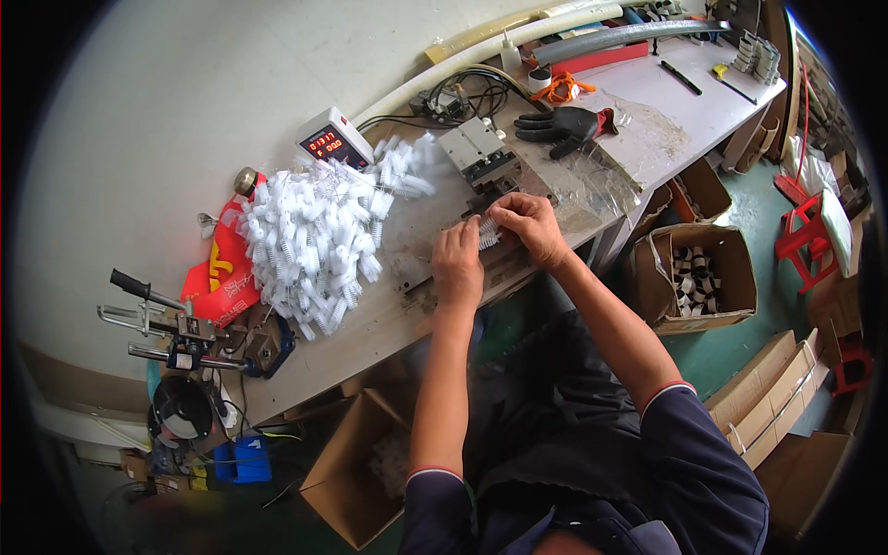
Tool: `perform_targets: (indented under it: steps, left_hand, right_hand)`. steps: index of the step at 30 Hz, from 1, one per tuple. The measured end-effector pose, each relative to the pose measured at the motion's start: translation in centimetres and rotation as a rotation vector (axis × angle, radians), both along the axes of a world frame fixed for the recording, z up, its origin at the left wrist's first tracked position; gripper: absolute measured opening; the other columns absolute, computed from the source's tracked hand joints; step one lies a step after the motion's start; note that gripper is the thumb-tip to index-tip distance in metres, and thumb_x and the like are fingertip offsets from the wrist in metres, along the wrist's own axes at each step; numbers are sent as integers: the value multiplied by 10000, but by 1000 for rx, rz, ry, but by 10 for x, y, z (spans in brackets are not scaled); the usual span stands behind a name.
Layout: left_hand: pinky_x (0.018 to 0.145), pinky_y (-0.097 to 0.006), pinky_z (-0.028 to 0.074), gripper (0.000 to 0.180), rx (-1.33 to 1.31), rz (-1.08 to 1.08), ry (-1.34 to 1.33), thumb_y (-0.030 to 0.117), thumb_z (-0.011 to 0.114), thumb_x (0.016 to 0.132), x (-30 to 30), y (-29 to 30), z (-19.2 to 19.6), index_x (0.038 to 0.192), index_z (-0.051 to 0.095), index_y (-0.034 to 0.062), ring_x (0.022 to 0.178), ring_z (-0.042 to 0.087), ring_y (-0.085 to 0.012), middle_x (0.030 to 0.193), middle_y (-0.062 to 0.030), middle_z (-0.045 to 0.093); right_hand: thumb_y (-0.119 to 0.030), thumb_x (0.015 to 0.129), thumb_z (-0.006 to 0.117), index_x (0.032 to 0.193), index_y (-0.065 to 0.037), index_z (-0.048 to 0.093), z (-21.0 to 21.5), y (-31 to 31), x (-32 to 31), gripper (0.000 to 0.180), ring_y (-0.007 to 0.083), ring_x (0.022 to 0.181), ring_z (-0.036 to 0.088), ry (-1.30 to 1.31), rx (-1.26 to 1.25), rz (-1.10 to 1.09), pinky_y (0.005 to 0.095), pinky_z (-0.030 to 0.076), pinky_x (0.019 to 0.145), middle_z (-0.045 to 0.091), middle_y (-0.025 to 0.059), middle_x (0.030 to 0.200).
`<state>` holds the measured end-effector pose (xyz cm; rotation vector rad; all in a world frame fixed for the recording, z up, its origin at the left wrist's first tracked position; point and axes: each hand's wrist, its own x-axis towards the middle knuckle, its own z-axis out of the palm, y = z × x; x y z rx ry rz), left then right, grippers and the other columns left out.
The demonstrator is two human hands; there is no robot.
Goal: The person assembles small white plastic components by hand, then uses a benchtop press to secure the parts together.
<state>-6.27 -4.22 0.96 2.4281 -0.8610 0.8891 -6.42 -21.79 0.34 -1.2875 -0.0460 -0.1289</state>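
Observation:
A small white ribbed plastic piece (488, 233) is pinched between my two hands at the front of the bench. My left hand (458, 264) has its fingers closed at the piece's left side. From the right, my right hand (529, 225) grips it with thumb and forefinger together. Just beyond the hands stands a small metal press fixture (483, 155) with a grey block on top. To the left lies a big heap of similar white ribbed pieces (310, 242). The fingers hide part of the held piece.
Behind the heap sits a digital counter box (335, 139). A lever clamp (199, 338) is mounted at the bench's left end. A black glove (564, 128) lies right of the fixture. Cardboard boxes stand below, one (356, 472) at left and one (696, 277) at right.

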Motion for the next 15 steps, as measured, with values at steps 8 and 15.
perform_targets:
  steps: [8,15]
  left_hand:
    - [894,-453,532,450,32,82,51,-37,644,820,1,-3,-4,1263,592,18,1005,637,-354,1071,-158,668]
    - [796,-451,555,360,-24,143,70,65,665,888,0,-3,-3,1232,566,26,955,676,-345,1010,-159,684]
  right_hand:
    - [48,971,605,1270,38,657,-4,4,6,304,117,963,669,-131,-94,102,271,557,899,738,72,1109]
    - [72,956,578,1373,46,601,-1,5,7,419,133,1015,674,-159,-120,182,277,563,872,729,102,1175]
